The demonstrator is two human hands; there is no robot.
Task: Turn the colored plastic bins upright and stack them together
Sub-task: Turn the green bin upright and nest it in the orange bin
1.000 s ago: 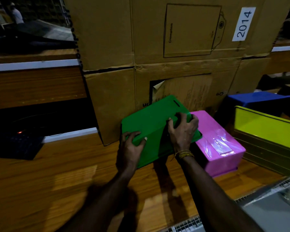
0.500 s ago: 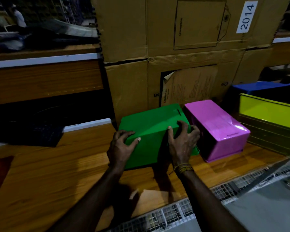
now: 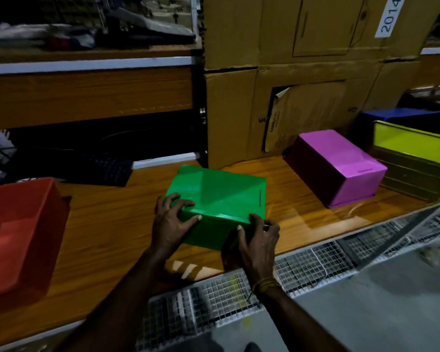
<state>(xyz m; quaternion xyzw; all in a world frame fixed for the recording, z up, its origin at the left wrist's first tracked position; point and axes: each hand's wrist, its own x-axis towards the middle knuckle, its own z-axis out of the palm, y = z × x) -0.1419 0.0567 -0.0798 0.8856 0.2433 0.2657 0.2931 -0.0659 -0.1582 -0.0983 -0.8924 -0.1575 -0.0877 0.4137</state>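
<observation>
- Green plastic is nearest: one green bin [image 3: 219,199] is upside down on the wooden table [image 3: 107,224], its flat base facing up, close to the table's front edge.
- The left hand [image 3: 172,224] is spread over the bin's near-left corner, fingers curled on the top and thumb against the near wall. The right hand [image 3: 258,237] grips the near-right lower corner, fingers wrapped round the edge. Both hold the bin; neither is closed tight.
- Risk, as I judge it: the walls look smooth and glossy, so a corner-only grip could slip as the bin is rolled over, and it might drop toward the wire mesh [image 3: 239,288] just in front.
- Swinging it left could knock the red bin [image 3: 21,232], which sits open side up near the table's left end.
- Further right, one pink bin [image 3: 341,166] lies inverted, well apart from the green one, so it is unlikely to be hit.
- Behind that, one yellow-green bin [image 3: 414,151] stands with its opening showing, and one blue bin [image 3: 396,115] sits just beyond it; how the blue one is turned I cannot tell.
- Count: five bins, one of each colour; two hands; stacked cardboard boxes [image 3: 302,72] at the back.
</observation>
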